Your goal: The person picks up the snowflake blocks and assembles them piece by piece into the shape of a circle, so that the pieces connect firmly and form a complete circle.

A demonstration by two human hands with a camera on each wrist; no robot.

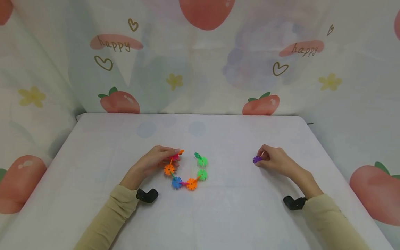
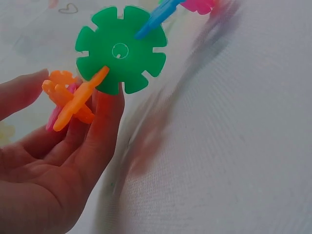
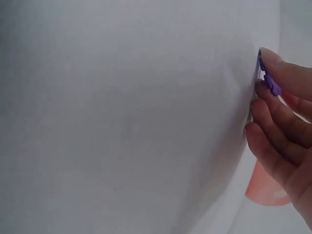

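A curved chain of slotted plastic discs [image 1: 191,184], in orange, blue, green and pink, hangs or lies left of the table's middle; I cannot tell how much of it touches the cloth. At its upper left end, my left hand [image 1: 151,160] pinches the chain by a pink disc [image 1: 175,157] with an orange one joined to it. In the left wrist view a green disc [image 2: 129,68] joins the orange piece [image 2: 78,102] near the fingertips. Farther right, my right hand [image 1: 278,162] pinches a single purple disc [image 1: 257,159], seen nearly edge-on in the right wrist view [image 3: 273,85].
White cloth covers the table [image 1: 225,215]. A printed curtain [image 1: 200,69] with fruit, flowers and hearts rises behind its far edge and along both sides. Black wrist mounts stick out inward from the left sleeve [image 1: 122,201] and the right sleeve [image 1: 328,215].
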